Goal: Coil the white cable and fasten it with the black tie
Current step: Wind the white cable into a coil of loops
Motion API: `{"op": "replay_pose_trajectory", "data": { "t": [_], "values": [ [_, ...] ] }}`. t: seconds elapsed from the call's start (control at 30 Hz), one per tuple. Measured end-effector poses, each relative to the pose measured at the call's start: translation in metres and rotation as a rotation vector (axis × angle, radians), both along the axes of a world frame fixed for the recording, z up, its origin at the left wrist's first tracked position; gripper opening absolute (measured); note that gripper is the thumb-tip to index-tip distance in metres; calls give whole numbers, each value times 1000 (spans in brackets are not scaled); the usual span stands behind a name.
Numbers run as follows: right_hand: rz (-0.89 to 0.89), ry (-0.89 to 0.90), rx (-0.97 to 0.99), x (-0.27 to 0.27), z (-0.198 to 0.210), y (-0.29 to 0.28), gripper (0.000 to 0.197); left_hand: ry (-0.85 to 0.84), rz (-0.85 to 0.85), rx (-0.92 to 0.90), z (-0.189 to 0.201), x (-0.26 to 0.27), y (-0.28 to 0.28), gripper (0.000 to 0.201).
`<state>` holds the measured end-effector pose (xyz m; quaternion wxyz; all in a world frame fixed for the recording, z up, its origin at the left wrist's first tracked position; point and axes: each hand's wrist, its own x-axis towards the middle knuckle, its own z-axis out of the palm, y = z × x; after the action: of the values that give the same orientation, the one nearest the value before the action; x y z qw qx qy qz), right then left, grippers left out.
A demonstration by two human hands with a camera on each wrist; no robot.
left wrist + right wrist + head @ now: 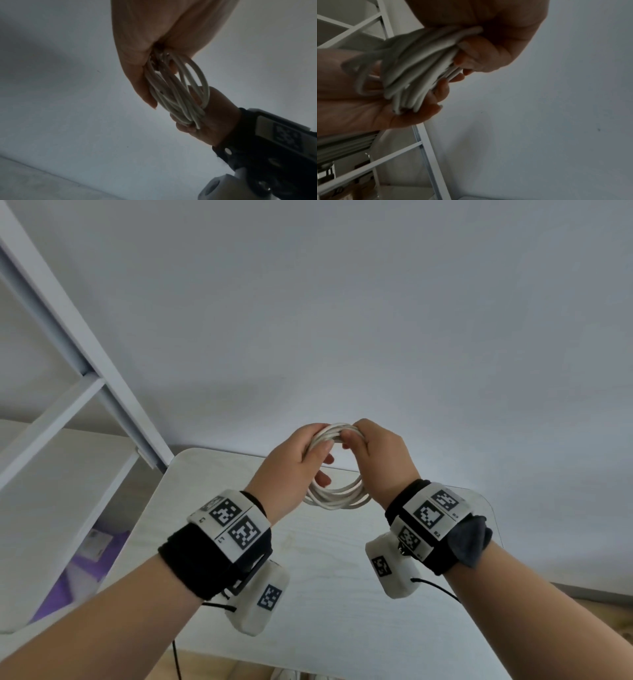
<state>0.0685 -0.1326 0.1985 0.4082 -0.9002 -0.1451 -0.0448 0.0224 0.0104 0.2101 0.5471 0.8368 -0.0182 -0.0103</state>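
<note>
The white cable (pixel 337 497) is wound into a coil of several loops and held up in the air above the table. My left hand (pixel 317 455) grips the coil's upper left part, thumb on top and fingers curled through the loops. Right beside it, my right hand (pixel 358 440) pinches the top of the coil. In the left wrist view the bundled cable (pixel 176 94) runs from my left hand (pixel 150 44) down to my right hand (pixel 212 121). In the right wrist view the loops (pixel 419 65) lie between both hands. No black tie shows plainly in any view.
A white wood-grain table (pixel 325 583) lies below the hands. A white shelf frame (pixel 85 354) stands at the left, with a purple item (pixel 78 573) on a lower shelf. A plain pale wall fills the background.
</note>
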Motion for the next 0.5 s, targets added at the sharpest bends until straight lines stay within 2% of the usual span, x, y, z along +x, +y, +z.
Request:
{"op": "replay_pose_trajectory", "data": {
  "t": [0.17, 0.3, 0.4, 0.5],
  "values": [
    [25, 183, 113, -2, -11, 11, 33, -48, 127, 6, -17, 3, 7, 28],
    [51, 380, 316, -7, -22, 24, 29, -68, 197, -26, -26, 4, 17, 28],
    [87, 433, 286, -10, -34, 33, 28, -72, 223, -24, -36, 3, 27, 28],
    [81, 370, 218, -11, -46, 44, 28, -44, 247, -39, -49, -1, 37, 27]
  ]
}}
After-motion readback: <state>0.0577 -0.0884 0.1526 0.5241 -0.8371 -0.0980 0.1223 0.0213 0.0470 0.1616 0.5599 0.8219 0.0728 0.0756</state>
